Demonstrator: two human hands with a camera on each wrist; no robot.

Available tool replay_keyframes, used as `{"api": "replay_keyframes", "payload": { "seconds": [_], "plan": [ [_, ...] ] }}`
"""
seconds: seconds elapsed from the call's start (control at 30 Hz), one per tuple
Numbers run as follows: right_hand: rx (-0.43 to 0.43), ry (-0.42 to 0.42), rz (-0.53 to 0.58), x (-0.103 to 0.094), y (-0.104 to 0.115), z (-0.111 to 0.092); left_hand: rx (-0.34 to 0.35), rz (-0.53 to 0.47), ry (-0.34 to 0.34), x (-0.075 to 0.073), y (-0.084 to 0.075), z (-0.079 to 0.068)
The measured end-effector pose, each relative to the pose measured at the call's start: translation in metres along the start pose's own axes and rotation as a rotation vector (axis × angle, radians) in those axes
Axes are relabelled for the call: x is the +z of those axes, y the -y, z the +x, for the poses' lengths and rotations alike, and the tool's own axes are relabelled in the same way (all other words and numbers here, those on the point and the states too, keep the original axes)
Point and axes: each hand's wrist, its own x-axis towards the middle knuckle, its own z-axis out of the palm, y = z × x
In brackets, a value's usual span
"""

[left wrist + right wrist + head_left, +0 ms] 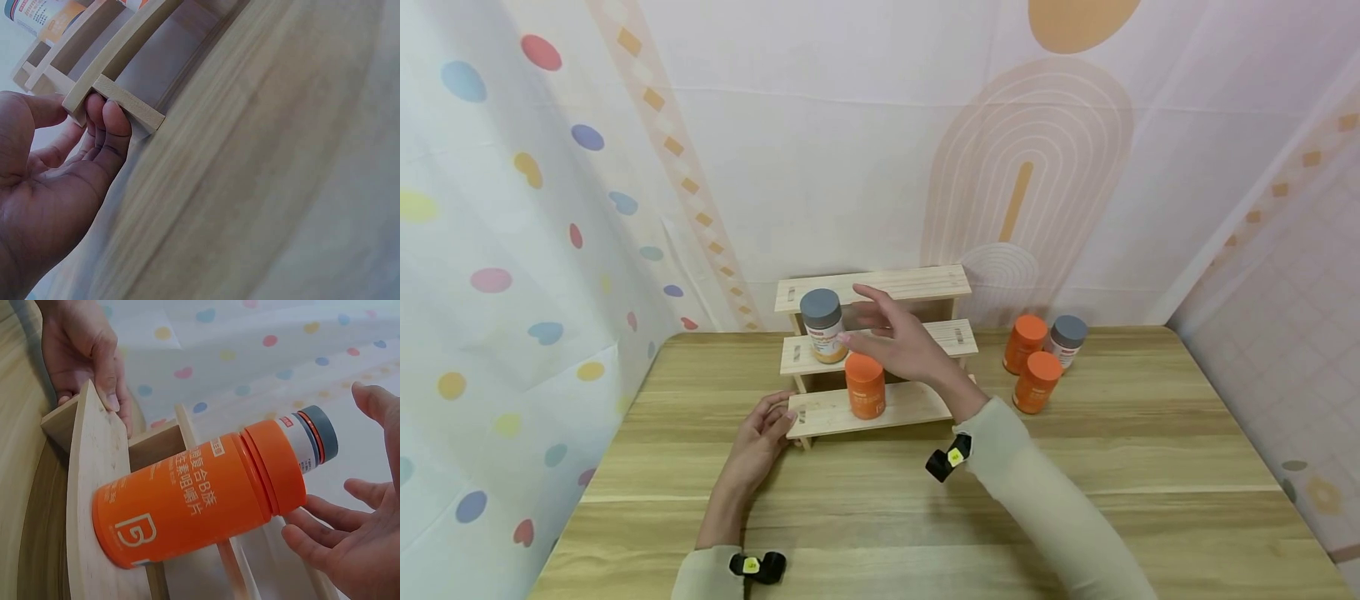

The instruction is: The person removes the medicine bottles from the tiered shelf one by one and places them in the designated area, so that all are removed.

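A three-step wooden display rack [917, 404] stands on the table. My left hand [756, 446] grips the left end of its lowest step; in the left wrist view the thumb and curled fingers [117, 119] pinch the board's corner. On the middle step, toward its left, stands a white bottle with a grey lid [823, 329]. An orange bottle [866, 387] stands upright on the lowest step, in front of it. My right hand [898, 340] hovers over the rack, fingers spread and holding nothing, its fingertips close to both bottles' lids in the right wrist view.
Right of the rack stand two orange bottles [1036, 383] and another grey-lidded bottle [1067, 337], close together. A patterned white curtain [850, 167] hangs behind the wooden table [880, 517] and along its left side.
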Motion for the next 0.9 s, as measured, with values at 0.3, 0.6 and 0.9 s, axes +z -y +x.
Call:
{"api": "replay_keyframes", "payload": {
  "seconds": [0.3,0.6,0.9],
  "plan": [
    [0.012,0.022,0.053,0.012,0.003,0.019,-0.004,0.001,0.010,0.000,-0.002,-0.001],
    [0.084,-0.022,-0.033,0.023,0.009,0.030,0.002,-0.011,0.015,-0.001,-0.002,-0.001],
    [0.097,-0.071,-0.142,0.031,0.013,0.034,0.002,-0.005,0.022,-0.004,0.000,0.000]
  ]
}}
